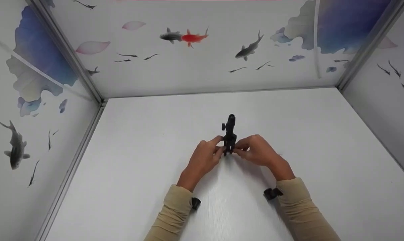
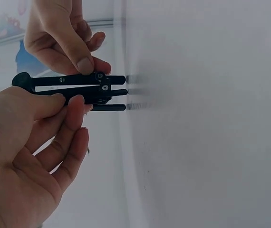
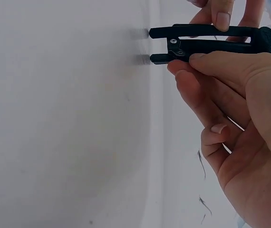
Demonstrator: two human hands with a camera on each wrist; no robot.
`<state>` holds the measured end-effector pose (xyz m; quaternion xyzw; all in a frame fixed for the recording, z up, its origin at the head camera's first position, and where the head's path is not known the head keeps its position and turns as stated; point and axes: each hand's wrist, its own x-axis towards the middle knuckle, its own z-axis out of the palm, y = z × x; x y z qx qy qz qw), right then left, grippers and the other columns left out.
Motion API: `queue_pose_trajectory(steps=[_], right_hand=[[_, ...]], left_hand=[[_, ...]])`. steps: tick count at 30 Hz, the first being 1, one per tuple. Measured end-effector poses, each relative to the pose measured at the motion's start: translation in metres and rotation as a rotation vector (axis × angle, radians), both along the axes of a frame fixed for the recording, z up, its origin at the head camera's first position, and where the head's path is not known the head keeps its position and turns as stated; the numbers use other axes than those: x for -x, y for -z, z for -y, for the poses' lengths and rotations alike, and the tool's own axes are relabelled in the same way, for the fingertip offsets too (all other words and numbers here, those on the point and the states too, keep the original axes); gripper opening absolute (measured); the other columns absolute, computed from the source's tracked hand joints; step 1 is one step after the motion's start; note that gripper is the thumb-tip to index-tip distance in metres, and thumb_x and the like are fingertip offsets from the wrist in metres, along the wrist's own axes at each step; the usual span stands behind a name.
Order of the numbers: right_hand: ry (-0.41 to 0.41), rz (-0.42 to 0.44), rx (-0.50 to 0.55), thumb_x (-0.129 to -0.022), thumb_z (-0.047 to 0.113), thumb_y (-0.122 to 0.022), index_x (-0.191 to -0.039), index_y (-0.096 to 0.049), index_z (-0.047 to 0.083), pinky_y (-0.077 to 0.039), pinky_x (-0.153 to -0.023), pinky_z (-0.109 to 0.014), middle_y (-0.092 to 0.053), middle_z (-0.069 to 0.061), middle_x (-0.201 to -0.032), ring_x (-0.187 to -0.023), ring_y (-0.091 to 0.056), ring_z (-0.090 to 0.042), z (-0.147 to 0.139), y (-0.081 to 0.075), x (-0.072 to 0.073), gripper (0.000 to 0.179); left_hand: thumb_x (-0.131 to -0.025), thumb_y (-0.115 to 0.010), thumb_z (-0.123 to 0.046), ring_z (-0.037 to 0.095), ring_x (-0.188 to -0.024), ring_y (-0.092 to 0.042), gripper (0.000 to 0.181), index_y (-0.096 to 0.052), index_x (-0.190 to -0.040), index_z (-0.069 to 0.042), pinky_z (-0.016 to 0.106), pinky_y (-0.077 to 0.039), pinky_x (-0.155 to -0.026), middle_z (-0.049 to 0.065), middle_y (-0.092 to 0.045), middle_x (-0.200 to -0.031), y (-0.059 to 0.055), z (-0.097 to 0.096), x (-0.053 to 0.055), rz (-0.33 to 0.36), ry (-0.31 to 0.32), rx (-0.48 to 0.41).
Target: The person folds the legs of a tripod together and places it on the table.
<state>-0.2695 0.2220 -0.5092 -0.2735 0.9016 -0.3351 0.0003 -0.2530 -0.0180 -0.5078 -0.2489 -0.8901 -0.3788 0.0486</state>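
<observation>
A small black mini tripod (image 1: 230, 130) stands upright on the white table, its legs folded almost together and a knob sticking out at the left of its head. My left hand (image 1: 205, 155) pinches a leg from the left side. From the right, my right hand (image 1: 260, 152) pinches another leg between thumb and fingers. The left wrist view shows the tripod legs (image 2: 47, 80) running nearly parallel, with small hinge joints and feet right at the tabletop. In the right wrist view, a narrow gap lies between two legs (image 3: 202, 31).
The white tabletop (image 1: 138, 134) spreads around both hands. Panels printed with fish and petals (image 1: 195, 67) enclose it at the back and both sides, with metal frame posts (image 1: 68, 50) at the corners. A black wrist camera (image 1: 272, 193) sits at each cuff.
</observation>
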Motion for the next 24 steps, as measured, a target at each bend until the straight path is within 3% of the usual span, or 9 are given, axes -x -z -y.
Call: queue_pose_trajectory(steps=[2,9,19,24], right_hand=[[0.001,0.013,0.003,-0.097,0.009,-0.08,-0.105,-0.087,0.011,-0.055,-0.068,-0.025,-0.084,-0.001,-0.089,-0.07,-0.068,-0.004,-0.0001,0.0,0.0001,0.011],[-0.002,0.047,0.005,-0.098,0.011,-0.08,-0.105,-0.087,0.013,-0.055,-0.068,-0.024,-0.085,-0.002,-0.09,-0.07,-0.072,-0.004,-0.0011,-0.0002,0.0012,0.01],[-0.045,0.059,-0.007,-0.096,0.014,-0.083,-0.099,-0.088,0.013,-0.051,-0.068,-0.024,-0.083,0.005,-0.085,-0.073,-0.065,-0.005,0.0033,-0.0044,-0.001,0.006],[-0.045,0.086,-0.01,-0.096,0.015,-0.083,-0.099,-0.088,0.014,-0.052,-0.069,-0.025,-0.082,0.006,-0.083,-0.073,-0.065,-0.006,0.0066,-0.0052,-0.003,0.005]], left_hand=[[-0.107,-0.067,-0.013,0.006,-0.082,-0.071,0.027,-0.072,-0.134,-0.012,0.021,-0.047,-0.064,0.013,-0.084,-0.101,-0.0003,0.0,-0.0003,0.001,-0.003,0.005],[-0.107,-0.069,-0.015,0.017,-0.108,-0.08,0.027,-0.072,-0.134,-0.015,0.027,-0.061,-0.078,0.013,-0.083,-0.114,0.0006,0.0009,0.0001,0.01,-0.018,0.009],[-0.108,-0.068,-0.013,0.017,-0.114,-0.079,0.021,-0.066,-0.129,-0.012,0.032,-0.064,-0.086,0.01,-0.082,-0.117,0.0044,-0.0022,0.0021,-0.003,-0.063,-0.013],[-0.107,-0.07,-0.014,0.027,-0.121,-0.076,0.016,-0.07,-0.123,-0.014,0.04,-0.063,-0.095,0.007,-0.082,-0.117,0.0044,-0.0032,0.002,-0.007,-0.106,-0.019]])
